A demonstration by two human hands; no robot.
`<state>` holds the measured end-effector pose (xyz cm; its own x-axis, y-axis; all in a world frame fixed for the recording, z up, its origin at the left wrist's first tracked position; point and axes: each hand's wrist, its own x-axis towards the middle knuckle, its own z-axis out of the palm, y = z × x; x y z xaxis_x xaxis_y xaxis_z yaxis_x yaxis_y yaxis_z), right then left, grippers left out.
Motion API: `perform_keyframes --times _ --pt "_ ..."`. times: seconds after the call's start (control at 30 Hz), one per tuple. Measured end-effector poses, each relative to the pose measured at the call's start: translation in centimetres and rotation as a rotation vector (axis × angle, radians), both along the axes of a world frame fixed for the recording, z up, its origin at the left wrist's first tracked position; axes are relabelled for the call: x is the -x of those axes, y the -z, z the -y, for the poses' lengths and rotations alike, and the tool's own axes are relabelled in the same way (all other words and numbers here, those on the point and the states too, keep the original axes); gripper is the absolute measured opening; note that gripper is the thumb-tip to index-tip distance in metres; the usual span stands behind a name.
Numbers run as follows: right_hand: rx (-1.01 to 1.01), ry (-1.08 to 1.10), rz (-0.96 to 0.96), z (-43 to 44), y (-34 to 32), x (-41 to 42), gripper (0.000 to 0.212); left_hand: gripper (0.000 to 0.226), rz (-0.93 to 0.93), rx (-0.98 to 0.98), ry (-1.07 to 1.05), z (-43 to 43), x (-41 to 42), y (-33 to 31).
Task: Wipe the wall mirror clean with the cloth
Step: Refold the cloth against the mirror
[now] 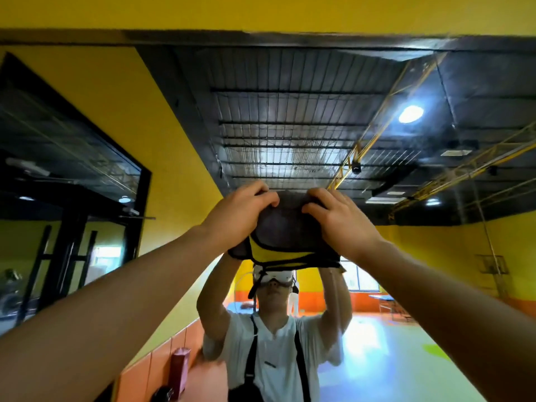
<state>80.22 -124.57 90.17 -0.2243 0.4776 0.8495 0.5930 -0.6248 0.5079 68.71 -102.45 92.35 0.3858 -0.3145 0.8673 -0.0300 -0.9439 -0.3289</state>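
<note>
Grey-brown cloth (pixel 285 230), edged in black with a yellow face showing along its lower fold, is held up broadside to the wall mirror (pixel 290 126), just above the reflected head (pixel 274 282). Its long axis runs side to side. The cloth is taken along its upper edge at both ends — the left hand (pixel 240 216) at the cloth's left corner, the right hand (pixel 339 224) at its right corner. Fingers are curled over the top edge, so each grip is closed on fabric rather than spread wide.

Both hands are equally near the cloth; neither leads. Whether the cloth actually touches the glass cannot be told.

Most of the mirror lies above the cloth, where a dark ceiling (pixel 478 82) and a lamp (pixel 410 114) are reflected, and more lies to either side of it and below it. The wiping is judged to be in hand. The next stroke would probably be made across the cloth's short axis — upward or downward — with both grips held level so that the cloth is not bunched.
</note>
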Motion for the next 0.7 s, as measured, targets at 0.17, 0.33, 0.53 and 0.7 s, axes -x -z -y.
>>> perform_keyframes --times 0.17,0.33,0.53,0.7 --pt "-0.198 0.136 0.063 -0.6 -7.2 1.3 0.044 0.042 0.202 -0.015 -0.069 2.6 -0.2 -6.5" --pt "-0.27 0.309 -0.011 -1.9 -15.6 2.2 0.033 0.031 0.294 -0.032 -0.371 3.9 -1.6 -15.5" --pt "-0.295 0.259 -0.193 -5.0 -17.7 -1.4 0.046 0.04 0.322 0.159 -0.357 4.4 -6.7 -16.4" --pt "-0.175 0.074 -0.278 -4.8 -14.7 -4.8 0.062 0.053 0.346 0.155 -0.192 3.1 -10.1 -12.6"
